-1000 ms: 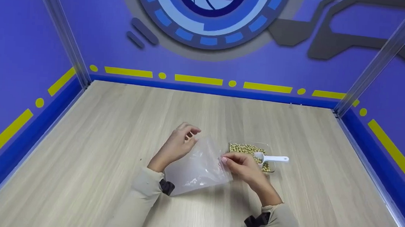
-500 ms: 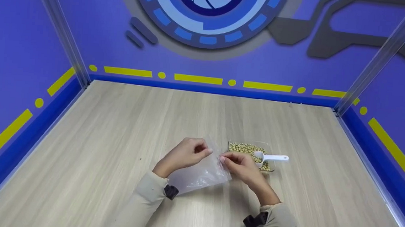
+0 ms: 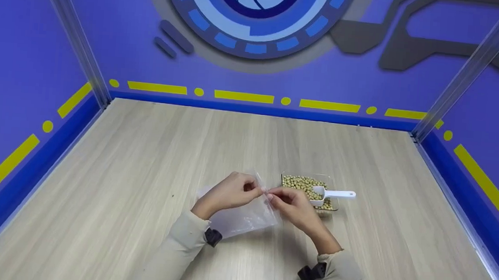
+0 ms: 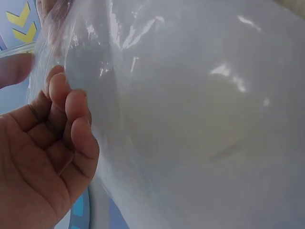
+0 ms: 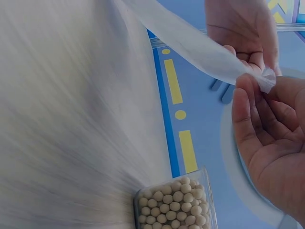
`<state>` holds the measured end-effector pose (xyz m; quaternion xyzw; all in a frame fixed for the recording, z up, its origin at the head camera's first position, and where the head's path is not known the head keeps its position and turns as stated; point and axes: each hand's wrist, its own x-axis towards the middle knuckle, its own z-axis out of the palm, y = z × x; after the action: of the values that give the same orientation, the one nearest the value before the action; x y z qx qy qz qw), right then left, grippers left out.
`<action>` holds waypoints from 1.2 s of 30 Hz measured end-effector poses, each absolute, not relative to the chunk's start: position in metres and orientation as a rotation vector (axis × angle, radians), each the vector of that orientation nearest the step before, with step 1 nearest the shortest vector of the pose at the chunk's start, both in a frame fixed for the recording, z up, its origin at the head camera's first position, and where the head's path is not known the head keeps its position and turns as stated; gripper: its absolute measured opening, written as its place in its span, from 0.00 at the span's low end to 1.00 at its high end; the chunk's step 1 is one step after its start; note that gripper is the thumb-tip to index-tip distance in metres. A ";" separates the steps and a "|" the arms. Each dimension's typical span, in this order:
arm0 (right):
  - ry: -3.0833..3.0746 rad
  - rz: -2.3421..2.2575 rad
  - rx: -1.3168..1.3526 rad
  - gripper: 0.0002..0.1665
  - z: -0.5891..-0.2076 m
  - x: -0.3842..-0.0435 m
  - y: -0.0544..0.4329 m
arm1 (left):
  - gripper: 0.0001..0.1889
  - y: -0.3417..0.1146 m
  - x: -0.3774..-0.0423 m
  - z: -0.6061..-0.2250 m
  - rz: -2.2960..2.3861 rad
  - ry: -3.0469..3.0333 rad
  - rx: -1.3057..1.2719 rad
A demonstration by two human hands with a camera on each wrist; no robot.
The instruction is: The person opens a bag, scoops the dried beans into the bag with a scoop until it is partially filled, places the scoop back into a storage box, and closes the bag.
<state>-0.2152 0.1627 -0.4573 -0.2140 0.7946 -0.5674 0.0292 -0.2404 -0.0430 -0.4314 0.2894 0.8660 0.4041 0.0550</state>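
Observation:
A clear plastic bag (image 3: pixel 246 219) with a seal strip along its opening hangs between the two hands. The right hand (image 3: pixel 295 207) pinches the bag's edge between thumb and fingertips; in the right wrist view the bag's corner (image 5: pixel 268 81) pokes out from that pinch. Close beside it, the left hand (image 3: pixel 233 194) also pinches this edge, thumb on one side and curled fingers (image 4: pixel 81 133) on the other. The bag's flat body fills most of the left wrist view and partly lies behind the left hand in the head view.
A clear box (image 3: pixel 332 181) of round, pale yellow beans (image 3: pixel 301 183) stands just beyond the right hand. A white scoop (image 3: pixel 338 193) lies in it, handle pointing right. Blue panels (image 3: pixel 253 83) enclose the wooden table (image 3: pixel 143 150) at the back and sides.
The left hand has come down and right from the bag's far part, its fingers closing on the edge by the right hand. The right hand has shifted slightly left with the bag.

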 end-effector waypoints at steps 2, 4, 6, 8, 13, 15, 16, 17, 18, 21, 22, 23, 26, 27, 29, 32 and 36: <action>2.448 -1.753 -0.666 0.12 -0.457 -0.215 0.162 | 0.12 -0.042 -0.240 -0.431 1.225 2.621 0.883; 2.449 -1.750 -0.678 0.12 -0.457 -0.215 0.162 | 0.11 -0.042 -0.241 -0.431 1.233 2.606 0.879; 2.458 -1.742 -0.691 0.12 -0.456 -0.215 0.162 | 0.10 -0.041 -0.241 -0.431 1.262 2.579 0.869; 2.473 -1.733 -0.691 0.12 -0.456 -0.215 0.161 | 0.11 -0.040 -0.242 -0.431 1.295 2.547 0.847; 2.517 -1.722 -0.648 0.13 -0.455 -0.216 0.158 | 0.13 -0.038 -0.243 -0.432 1.358 2.501 0.813; 2.541 -1.713 -0.648 0.12 -0.455 -0.216 0.156 | 0.12 -0.038 -0.244 -0.432 1.355 2.509 0.814; 2.558 -1.702 -0.649 0.12 -0.455 -0.216 0.156 | 0.12 -0.038 -0.245 -0.433 1.348 2.517 0.813; 2.576 -1.690 -0.655 0.12 -0.456 -0.217 0.155 | 0.12 -0.037 -0.245 -0.433 1.337 2.527 0.815; 2.606 -1.670 -0.669 0.11 -0.456 -0.217 0.154 | 0.11 -0.037 -0.246 -0.434 1.327 2.533 0.812; 2.715 -1.597 -0.717 0.08 -0.457 -0.217 0.151 | 0.11 -0.036 -0.247 -0.436 1.297 2.552 0.801; 2.758 -1.572 -0.734 0.07 -0.458 -0.217 0.150 | 0.11 -0.036 -0.247 -0.436 1.292 2.555 0.797; 2.794 -1.551 -0.751 0.07 -0.458 -0.217 0.150 | 0.11 -0.036 -0.247 -0.437 1.289 2.557 0.796; 2.877 -1.504 -0.781 0.06 -0.461 -0.217 0.147 | 0.11 -0.037 -0.248 -0.439 1.290 2.555 0.800; 2.891 -1.496 -0.781 0.06 -0.462 -0.217 0.147 | 0.11 -0.037 -0.248 -0.440 1.291 2.552 0.802; 2.895 -1.493 -0.773 0.06 -0.463 -0.217 0.146 | 0.11 -0.038 -0.249 -0.441 1.289 2.548 0.809; 2.893 -1.488 -0.764 0.05 -0.464 -0.217 0.146 | 0.10 -0.039 -0.249 -0.443 1.279 2.545 0.820; 2.875 -1.493 -0.759 0.06 -0.465 -0.217 0.146 | 0.10 -0.040 -0.250 -0.445 1.264 2.547 0.833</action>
<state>-0.2171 0.1456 -0.4652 -0.2271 0.8604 -0.4468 -0.0929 -0.2500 -0.0403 -0.4446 0.2800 0.8563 0.4249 0.0890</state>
